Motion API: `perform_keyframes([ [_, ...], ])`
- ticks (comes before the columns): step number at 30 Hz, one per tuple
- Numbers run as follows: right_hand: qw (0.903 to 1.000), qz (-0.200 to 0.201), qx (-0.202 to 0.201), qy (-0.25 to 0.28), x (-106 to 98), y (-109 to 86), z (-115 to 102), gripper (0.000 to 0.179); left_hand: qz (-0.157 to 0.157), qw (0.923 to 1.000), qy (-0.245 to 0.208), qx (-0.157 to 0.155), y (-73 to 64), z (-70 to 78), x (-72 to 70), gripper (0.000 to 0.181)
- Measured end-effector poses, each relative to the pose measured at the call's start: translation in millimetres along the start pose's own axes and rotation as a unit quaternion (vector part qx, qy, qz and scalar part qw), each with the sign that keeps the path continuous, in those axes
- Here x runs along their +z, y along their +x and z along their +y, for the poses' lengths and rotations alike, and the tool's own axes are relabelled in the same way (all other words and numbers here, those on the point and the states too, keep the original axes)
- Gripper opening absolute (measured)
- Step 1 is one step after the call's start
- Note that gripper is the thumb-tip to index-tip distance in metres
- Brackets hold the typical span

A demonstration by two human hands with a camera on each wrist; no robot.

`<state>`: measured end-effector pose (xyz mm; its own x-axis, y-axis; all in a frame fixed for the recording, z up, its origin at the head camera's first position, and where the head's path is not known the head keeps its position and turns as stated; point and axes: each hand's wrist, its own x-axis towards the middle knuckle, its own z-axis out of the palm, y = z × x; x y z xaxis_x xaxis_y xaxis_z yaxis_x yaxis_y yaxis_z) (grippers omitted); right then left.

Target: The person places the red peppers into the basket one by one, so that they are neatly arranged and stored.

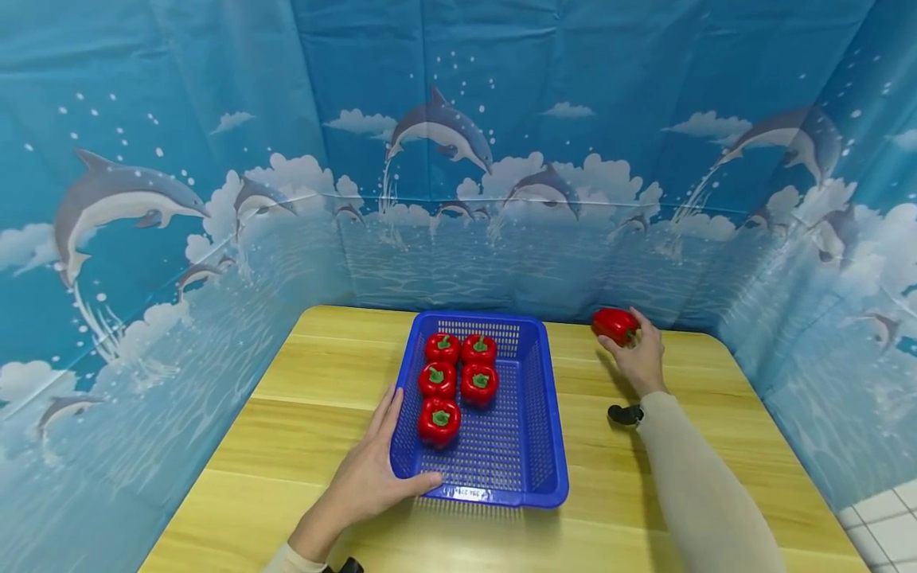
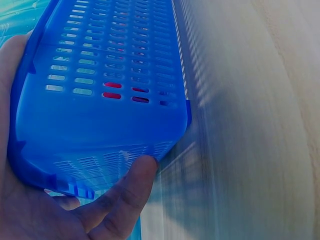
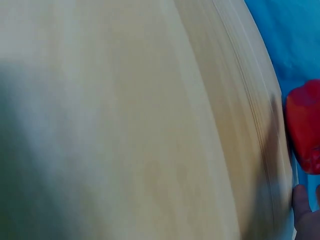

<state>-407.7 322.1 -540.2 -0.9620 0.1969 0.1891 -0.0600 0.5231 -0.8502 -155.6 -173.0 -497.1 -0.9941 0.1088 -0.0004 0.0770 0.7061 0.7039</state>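
Note:
A blue plastic basket with slotted walls stands on the table, and several red bell peppers with green stems sit upright in its left part. At its near left corner my left hand holds the basket, the fingers along the left side and the thumb on the near rim. Off to the right, near the table's back edge, my right hand grips another red bell pepper lying sideways, stem toward the palm. Only part of that pepper and some fingertips show in the right wrist view.
The wooden table carries the basket. A blue curtain with dolphins hangs along the back and both sides of it. White tiles show at the lower right. A small black wrist device sits on my right arm.

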Motion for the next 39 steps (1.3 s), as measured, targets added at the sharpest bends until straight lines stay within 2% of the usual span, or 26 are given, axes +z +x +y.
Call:
perform_keyframes([
  [8, 0.9998, 0.011, -0.007, -0.017, 0, -4.2, -5, 0.082, -0.003, 1.0, -0.001, 0.003, -1.8, 2.4, 2.7, 0.144],
  [16, 0.9995, 0.026, -0.015, -0.007, 0, -9.6, 0, 0.079, -0.001, 1.0, -0.005, 0.004, -2.0, 4.2, 1.8, 0.144],
  [22, 0.9998, 0.014, -0.011, 0.009, -2, -17.1, 0, 0.079, -0.002, 0.9999, -0.01, 0.005, -2.8, 3.8, 0.5, 0.144],
  [34, 0.9994, -0.002, -0.005, 0.034, -2, -32.6, -13, 0.081, 0.0, 0.9999, -0.014, 0.002, -3.0, 1.3, -0.8, 0.144],
  [39, 0.9992, -0.024, -0.002, 0.031, -4, -37.6, -17, 0.084, 0.0, 0.9999, -0.014, 0.003, -2.3, 1.6, -0.2, 0.144],
])
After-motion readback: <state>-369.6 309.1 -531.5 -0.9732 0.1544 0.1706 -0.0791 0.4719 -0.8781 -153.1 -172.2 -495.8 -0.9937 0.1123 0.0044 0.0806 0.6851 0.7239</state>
